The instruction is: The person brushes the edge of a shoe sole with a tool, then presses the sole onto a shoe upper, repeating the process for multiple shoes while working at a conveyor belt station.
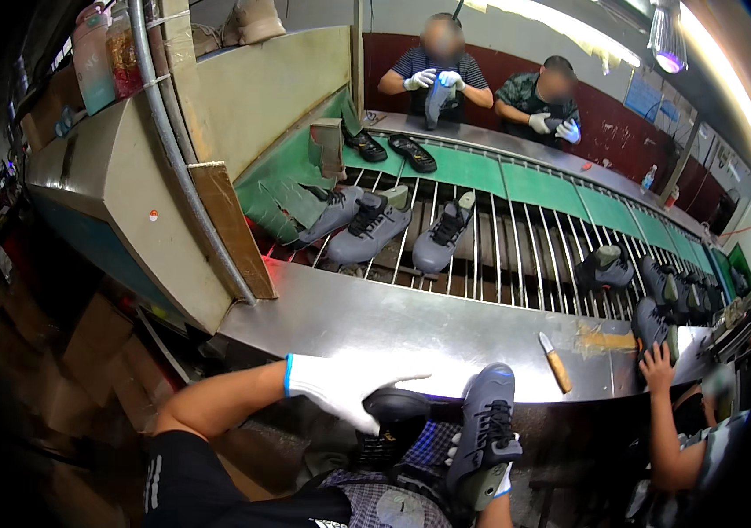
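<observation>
My left hand (336, 387), in a white glove with a blue cuff, is stretched out with thumb and fingers apart. It is right beside a black shoe sole (400, 407) above my lap; whether they touch is hard to tell. A grey sports shoe (491, 414) with black laces stands toe-up in my right hand (505, 482). Most of that gloved hand is hidden behind the shoe, with a little white showing by the heel. A knife with a wooden handle (555, 365) lies on the metal ledge (349, 304) in front of me.
Beyond the ledge, several grey shoes (366, 231) sit on a metal rod conveyor (516, 255). Two black soles (412, 153) lie on its green strip. A machine housing (142, 185) stands left. Two co-workers handle shoes across the line; another person's hand (657, 368) touches a shoe at right.
</observation>
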Action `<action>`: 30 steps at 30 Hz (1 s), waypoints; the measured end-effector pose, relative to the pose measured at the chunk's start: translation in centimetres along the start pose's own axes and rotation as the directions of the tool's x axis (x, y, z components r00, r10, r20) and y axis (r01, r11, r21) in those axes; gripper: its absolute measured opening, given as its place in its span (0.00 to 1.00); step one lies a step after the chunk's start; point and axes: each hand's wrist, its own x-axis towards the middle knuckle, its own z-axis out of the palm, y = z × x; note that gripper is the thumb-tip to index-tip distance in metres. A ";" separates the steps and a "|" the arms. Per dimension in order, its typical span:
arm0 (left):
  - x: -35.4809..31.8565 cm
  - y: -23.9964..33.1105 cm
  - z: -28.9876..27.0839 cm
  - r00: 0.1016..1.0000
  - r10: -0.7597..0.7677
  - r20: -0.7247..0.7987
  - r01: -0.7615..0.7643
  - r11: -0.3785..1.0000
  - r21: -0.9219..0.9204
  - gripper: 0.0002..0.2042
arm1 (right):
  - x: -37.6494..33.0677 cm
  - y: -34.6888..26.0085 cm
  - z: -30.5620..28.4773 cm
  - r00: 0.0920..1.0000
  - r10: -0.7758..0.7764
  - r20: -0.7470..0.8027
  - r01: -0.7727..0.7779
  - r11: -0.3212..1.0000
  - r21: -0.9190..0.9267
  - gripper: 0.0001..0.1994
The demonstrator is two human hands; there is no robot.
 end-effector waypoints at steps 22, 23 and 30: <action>1.3 -8.7 9.9 0.896 0.002 -0.445 -0.437 0.192 -0.879 0.15 | 1.0 0.5 7.8 0.999 -0.010 -0.036 0.001 0.973 -0.231 0.54; 1.4 -8.4 10.1 0.887 -0.021 -0.461 -0.460 0.018 -0.888 0.16 | 1.1 0.4 7.8 1.000 -0.008 -0.028 0.001 0.973 -0.229 0.53; -1.1 -7.6 7.4 0.932 0.125 -0.339 -0.360 0.396 -0.845 0.08 | 2.0 -0.1 6.2 0.989 -0.004 0.151 0.018 0.995 -0.095 0.53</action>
